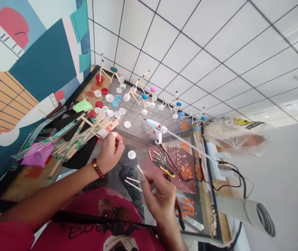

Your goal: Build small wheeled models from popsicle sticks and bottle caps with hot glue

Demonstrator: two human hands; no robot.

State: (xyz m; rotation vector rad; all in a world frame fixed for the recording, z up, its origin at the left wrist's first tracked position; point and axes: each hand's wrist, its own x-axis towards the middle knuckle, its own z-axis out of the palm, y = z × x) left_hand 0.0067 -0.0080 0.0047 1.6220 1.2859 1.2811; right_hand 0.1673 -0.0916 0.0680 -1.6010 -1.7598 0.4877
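Observation:
My left hand (111,151) is closed, its fingers curled around a frame of wooden sticks (90,122) with a white bottle cap (102,133) on it; the gripped part is hidden behind the fingers. Lower and to the right, my right hand (159,193) pinches a short wooden stick (139,169) with a pale tip pointing up and left. Between the hands, a loose white bottle cap (131,154) lies on the glass tabletop. Two cut sticks (133,184) lie below it. A white glue gun (155,127) with a long glue stick rests beyond my right hand.
Several stick-and-cap models (141,92) stand along the table's back edge by the tiled wall. Loose bottle caps (109,98) lie before them. Packaged sticks (78,139) pile up at left. A yellow cutter (167,170), stick scraps and a black cord lie at right, near a power strip (215,162).

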